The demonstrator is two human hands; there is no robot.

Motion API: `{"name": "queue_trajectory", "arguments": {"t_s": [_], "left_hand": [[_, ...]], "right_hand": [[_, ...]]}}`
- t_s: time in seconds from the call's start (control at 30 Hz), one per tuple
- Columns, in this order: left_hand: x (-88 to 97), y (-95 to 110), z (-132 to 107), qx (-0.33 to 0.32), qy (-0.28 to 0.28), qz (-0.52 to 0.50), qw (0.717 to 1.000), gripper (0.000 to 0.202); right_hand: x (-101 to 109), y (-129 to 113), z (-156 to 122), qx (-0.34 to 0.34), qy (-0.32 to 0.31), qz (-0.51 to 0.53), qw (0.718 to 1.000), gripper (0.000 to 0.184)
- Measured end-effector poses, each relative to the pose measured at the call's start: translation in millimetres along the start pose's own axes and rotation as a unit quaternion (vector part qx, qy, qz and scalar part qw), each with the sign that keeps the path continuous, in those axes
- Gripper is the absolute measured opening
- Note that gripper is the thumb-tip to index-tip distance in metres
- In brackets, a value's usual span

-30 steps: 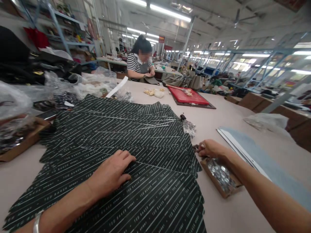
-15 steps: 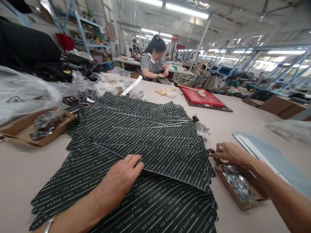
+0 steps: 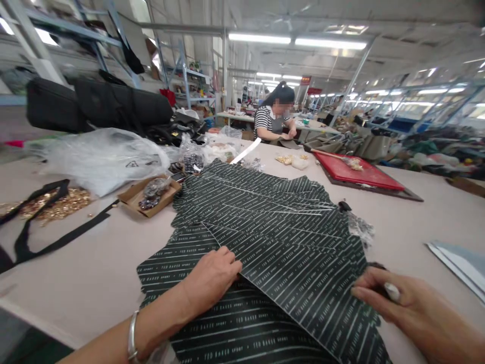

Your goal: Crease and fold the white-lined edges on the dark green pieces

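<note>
The left hand pinches the near edge of a dark green flat sheet with pale diagonal stripes and lettering, which lies slantwise atop a layered pile of matching striped pieces on the pale pinkish tabletop. The right hand, a small whitish object among its bent fingers, is at the sheet's right edge, though I cannot tell whether it grips it. The sheet's near edge appears raised but not separated from the pile; how much is finished or left cannot be told.
</note>
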State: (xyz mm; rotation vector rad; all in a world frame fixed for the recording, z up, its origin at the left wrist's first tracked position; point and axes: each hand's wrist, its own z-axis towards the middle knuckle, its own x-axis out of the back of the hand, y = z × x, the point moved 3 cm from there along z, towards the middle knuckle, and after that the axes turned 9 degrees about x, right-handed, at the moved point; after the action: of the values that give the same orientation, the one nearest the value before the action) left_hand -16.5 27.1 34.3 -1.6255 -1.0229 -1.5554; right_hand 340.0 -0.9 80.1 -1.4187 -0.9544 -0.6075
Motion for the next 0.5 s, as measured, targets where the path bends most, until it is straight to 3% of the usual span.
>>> {"name": "queue_trajectory", "arguments": {"t_s": [0.1, 0.23, 0.3, 0.37, 0.43, 0.5], "left_hand": [[-4.3, -3, -8, -0.009, 0.007, 0.018, 1.000, 0.012], [-0.2, -1, -16, -0.027, 0.012, 0.029, 0.999, 0.013], [13.4, -1, -25, -0.036, 0.009, 0.032, 0.999, 0.014], [33.7, -7, -40, -0.037, -0.004, 0.031, 0.999, 0.017], [56.4, -22, -60, -0.019, -0.027, 0.014, 0.999, 0.020], [78.1, -50, -82, 0.024, -0.030, -0.027, 0.999, 0.021]], "right_hand": [[-34, -32, 6, 0.000, -0.047, 0.053, 0.998, 0.033], [-85, -56, 40, -0.005, -0.138, 0.113, 0.984, 0.015], [-104, -56, 59, -0.005, -0.158, 0.120, 0.980, 0.008], [-115, -53, 73, -0.008, -0.166, 0.123, 0.978, 0.013], [-119, -49, 79, -0.010, -0.170, 0.124, 0.977, 0.019], [-118, -48, 80, -0.009, -0.171, 0.124, 0.977, 0.021]]}}
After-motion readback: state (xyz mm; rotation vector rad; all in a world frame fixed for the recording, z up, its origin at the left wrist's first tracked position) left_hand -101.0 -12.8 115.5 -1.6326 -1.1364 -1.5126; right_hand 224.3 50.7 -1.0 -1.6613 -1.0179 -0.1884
